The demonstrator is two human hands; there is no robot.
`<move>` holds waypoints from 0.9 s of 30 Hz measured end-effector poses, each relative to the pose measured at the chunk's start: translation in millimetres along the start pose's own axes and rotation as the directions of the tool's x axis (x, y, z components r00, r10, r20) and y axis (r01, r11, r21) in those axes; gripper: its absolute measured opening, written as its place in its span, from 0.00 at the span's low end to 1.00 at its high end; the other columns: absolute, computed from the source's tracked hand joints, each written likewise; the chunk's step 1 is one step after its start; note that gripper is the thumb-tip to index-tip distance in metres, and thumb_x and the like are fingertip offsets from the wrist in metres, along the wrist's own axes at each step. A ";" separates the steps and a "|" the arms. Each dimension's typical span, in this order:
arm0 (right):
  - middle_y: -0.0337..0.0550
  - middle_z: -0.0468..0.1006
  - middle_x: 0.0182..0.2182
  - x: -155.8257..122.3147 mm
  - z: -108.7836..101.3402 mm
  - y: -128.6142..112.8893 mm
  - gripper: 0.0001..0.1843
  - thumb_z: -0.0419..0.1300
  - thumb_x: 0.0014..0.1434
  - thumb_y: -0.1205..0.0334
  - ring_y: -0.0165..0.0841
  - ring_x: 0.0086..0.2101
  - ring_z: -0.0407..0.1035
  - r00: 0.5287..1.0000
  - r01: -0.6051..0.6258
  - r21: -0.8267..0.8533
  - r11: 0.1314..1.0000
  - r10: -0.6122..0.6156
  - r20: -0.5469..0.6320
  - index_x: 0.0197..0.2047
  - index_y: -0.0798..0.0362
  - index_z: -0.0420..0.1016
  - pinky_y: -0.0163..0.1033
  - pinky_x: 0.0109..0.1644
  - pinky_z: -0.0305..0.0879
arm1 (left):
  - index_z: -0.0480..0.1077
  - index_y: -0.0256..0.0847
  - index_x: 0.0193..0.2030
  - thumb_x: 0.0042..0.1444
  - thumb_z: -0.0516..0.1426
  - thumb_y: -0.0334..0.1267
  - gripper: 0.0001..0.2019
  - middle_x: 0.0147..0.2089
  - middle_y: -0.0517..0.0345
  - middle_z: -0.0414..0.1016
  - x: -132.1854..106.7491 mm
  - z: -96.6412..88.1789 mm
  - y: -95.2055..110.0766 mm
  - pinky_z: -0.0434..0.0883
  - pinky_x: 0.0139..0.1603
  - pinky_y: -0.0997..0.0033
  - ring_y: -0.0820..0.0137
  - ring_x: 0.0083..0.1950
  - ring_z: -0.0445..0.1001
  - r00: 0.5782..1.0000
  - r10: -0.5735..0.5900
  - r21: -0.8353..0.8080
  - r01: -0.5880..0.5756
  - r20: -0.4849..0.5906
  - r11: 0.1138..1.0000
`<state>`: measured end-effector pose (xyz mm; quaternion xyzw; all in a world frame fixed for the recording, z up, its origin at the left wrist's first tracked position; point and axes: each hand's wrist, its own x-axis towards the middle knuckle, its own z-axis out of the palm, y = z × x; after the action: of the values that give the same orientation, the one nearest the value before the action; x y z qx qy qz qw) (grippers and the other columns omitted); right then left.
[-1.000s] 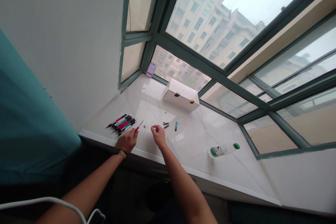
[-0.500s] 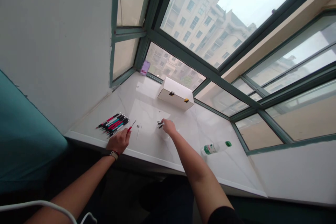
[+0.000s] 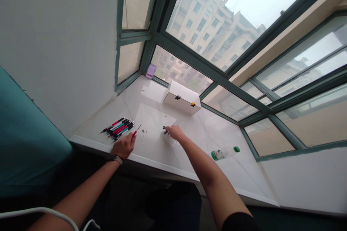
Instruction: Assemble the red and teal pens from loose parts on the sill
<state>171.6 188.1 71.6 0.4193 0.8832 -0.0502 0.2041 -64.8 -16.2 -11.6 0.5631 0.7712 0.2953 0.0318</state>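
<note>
My left hand (image 3: pixel 124 146) is closed on a red pen (image 3: pixel 135 133), whose thin dark stem points up and to the right. Just left of that hand lies a pile of black, red, blue and white pens (image 3: pixel 118 128). To the right, my right hand (image 3: pixel 175 132) reaches down to the sill with its fingers pinched at some small black pieces (image 3: pixel 166 130). Whether those pieces are caught between the fingertips or just beneath them is hard to see. A thin white stick (image 3: pixel 143 138) rests between my hands, with small dark bits beside it.
A white box (image 3: pixel 182 101) stands by the window at the back. On the right, a clear bottle with a green cap (image 3: pixel 223 152) lies on its side on the white sill (image 3: pixel 189 151). A purple item (image 3: pixel 150 70) is in the far corner. A white cable (image 3: pixel 40 209) crosses the lower left.
My right fingers have shifted slightly left and down over the small black pieces. My left hand still holds the red pen. The view has moved a little.
</note>
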 end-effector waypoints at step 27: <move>0.25 0.46 0.19 2.9 -32.6 -149.8 0.20 0.70 0.47 0.53 0.21 0.19 0.38 0.990 0.132 0.906 -0.401 0.010 -0.140 0.40 0.53 0.72 0.31 0.20 0.33 | 0.69 0.42 0.42 0.69 0.40 0.47 0.20 0.32 0.52 0.75 -0.2 -2.1 0.3 0.57 0.31 0.67 0.64 0.34 0.73 1.000 0.001 -0.005 -0.001 0.025 1.000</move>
<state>45.5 102.3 87.7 0.3518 0.4720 -0.7586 -0.2791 -65.3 -17.3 -9.8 0.5670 0.7698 0.2901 0.0425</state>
